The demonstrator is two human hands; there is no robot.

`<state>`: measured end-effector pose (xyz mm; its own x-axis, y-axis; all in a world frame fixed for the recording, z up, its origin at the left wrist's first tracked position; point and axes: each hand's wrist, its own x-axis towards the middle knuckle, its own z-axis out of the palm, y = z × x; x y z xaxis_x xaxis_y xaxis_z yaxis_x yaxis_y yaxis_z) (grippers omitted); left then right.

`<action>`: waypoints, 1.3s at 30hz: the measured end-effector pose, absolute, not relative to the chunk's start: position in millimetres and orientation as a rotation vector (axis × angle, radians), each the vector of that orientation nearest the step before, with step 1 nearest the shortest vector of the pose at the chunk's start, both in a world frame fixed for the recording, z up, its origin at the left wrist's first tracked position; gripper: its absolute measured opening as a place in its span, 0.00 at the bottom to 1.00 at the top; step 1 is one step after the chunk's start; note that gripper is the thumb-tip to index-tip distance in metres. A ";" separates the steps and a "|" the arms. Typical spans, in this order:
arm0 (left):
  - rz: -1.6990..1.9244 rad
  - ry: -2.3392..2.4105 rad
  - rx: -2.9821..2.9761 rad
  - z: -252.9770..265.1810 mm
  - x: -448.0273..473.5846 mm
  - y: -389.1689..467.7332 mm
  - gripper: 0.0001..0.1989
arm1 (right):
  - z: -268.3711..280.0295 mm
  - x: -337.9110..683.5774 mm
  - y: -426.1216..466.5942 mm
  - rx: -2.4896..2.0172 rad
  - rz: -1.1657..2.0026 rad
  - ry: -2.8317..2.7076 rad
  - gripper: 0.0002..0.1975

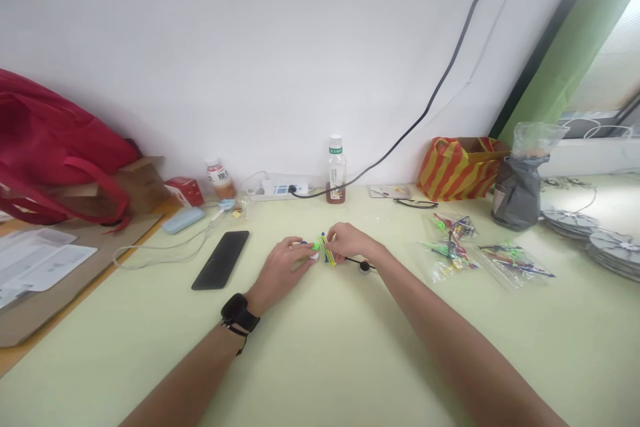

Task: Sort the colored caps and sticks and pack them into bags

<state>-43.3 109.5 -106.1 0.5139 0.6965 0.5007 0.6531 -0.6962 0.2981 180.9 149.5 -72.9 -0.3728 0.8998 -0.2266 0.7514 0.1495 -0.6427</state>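
My left hand (283, 271), with a black watch (240, 312) on its wrist, is closed at the middle of the table. Its fingertips rest on small pieces in bright green (316, 247), white and blue, too small to name. Just to the right, my right hand (349, 240) pinches some thin yellow, blue and green plastic sticks (329, 251). The two hands almost meet. A small round black object (365, 267) with a thin black strand lies by my right wrist. My fingers partly cover the pieces.
A black phone (221, 260) lies left of my hands. Clear bags of coloured parts (515, 263) lie to the right, near stacked grey discs (617, 252). A drink bottle (336, 170) stands by the wall, near a hanging black cable (430, 103). A striped bag (457, 170) stands back right.
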 end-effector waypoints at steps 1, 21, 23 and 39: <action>0.927 1.196 2.675 -106.0 -43.6 109.8 0.09 | -69.9 181.5 148.6 -1.621 1.012 -2.220 0.10; 0.950 1.266 2.576 -89.4 -60.5 110.1 0.18 | -16.8 225.6 131.8 -1.666 1.081 -2.720 0.13; 0.934 1.255 2.572 -89.2 -59.9 109.6 0.18 | -20.2 225.1 133.7 -1.629 1.085 -2.703 0.10; 1.003 1.265 2.485 -86.6 -54.9 105.4 0.23 | -26.0 216.2 138.8 -1.349 1.247 -2.349 0.02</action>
